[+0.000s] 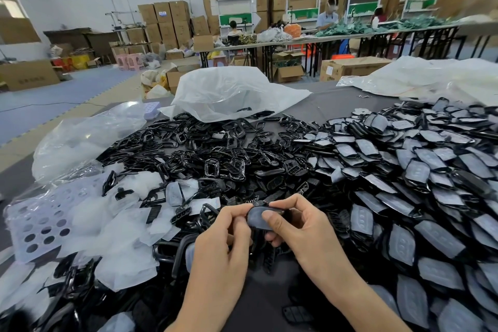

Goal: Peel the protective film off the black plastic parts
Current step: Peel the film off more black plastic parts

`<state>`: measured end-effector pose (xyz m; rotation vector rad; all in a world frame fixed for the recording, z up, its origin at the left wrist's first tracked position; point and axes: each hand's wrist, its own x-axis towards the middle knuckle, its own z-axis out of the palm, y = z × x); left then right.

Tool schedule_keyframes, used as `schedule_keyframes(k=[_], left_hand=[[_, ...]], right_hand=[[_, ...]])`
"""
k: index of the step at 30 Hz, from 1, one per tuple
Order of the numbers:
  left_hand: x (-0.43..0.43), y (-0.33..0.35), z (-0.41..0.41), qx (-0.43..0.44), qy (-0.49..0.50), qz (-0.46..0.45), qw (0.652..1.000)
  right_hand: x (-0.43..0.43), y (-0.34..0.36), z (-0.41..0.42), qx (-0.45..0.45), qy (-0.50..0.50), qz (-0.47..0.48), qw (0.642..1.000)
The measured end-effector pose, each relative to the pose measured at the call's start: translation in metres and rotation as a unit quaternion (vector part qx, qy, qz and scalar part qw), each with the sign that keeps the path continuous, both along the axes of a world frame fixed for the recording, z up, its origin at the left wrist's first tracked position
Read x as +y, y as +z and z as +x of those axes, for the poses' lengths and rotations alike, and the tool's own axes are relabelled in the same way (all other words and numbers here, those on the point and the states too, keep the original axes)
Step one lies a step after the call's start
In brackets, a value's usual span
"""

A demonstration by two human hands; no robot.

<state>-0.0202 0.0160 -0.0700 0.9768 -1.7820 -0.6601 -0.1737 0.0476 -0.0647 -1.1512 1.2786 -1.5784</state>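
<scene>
We list, largest first:

- Grey work table (pixel 331 105), covered over most of its near surface.
- Heap of film-covered black parts (pixel 404 170), filling the right side, grey film faces up.
- Heap of bare black frames (pixel 204 148), centre, running back to a large white plastic bag (pixel 231 91) that lies open on the table.
- Clear plastic bag (pixel 86 140), crumpled, at the left edge.
- Pile of loose film pieces (pixel 121 229), near left, beside a pale perforated sheet (pixel 40 224).
- Left hand (pixel 223 245): fingers curled in, thumb and forefinger pinching the left edge of the held part.
- Right hand (pixel 301 226): thumb laid flat on the part's filmed face, forefinger arched over its top edge, the other fingers curled beneath.
- Held black part (pixel 260 217), between both hands just above the near centre of the heaps, its grey film in place as far as we can tell.
</scene>
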Motion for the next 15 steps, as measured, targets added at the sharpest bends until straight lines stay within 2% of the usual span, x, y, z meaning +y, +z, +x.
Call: schedule_keyframes(k=[7,13,15], left_hand=[[-0.0024,-0.0001,-0.0002,-0.014,-0.018,0.019,1.000],[0.0028,0.0051,0.0015,-0.094,-0.006,-0.078,0.992],[0.0046,0.0051,0.0025,-0.093,0.010,-0.078,0.993]], right_hand=[[0.0029,0.0001,-0.0014,0.040,0.013,0.013,0.999],[0.0037,0.0007,0.0035,0.037,0.081,0.012,0.996],[0.0050,0.0011,0.0047,0.032,0.084,0.010,0.996]])
